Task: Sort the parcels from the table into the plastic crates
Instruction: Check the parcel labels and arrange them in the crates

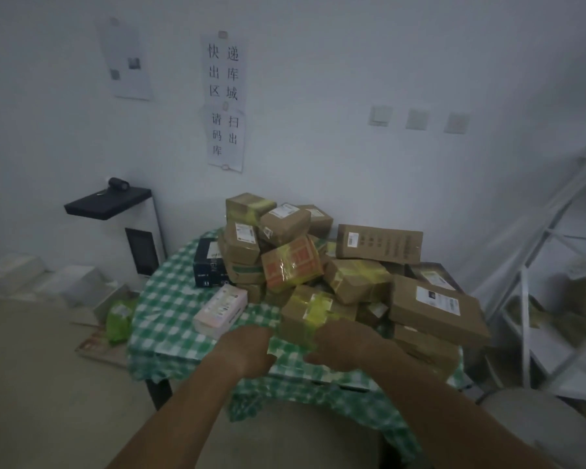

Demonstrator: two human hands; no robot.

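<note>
A heap of brown cardboard parcels (318,258), many bound with yellow tape, covers the right half of a table with a green checked cloth (170,299). At the heap's near edge lies a yellow-taped parcel (305,306). My left hand (247,350) holds its left lower corner. My right hand (345,343) grips its near right side, with the thumb underneath. A pink box (220,309) and a black box (208,265) lie to the left of the heap. No plastic crate shows in this view.
A white metal rack (538,299) stands at the right, close to the table. At the left wall is a white machine with a black top (115,204). A green bag (119,319) and flat cartons lie on the floor. A round stool (538,428) is at the lower right.
</note>
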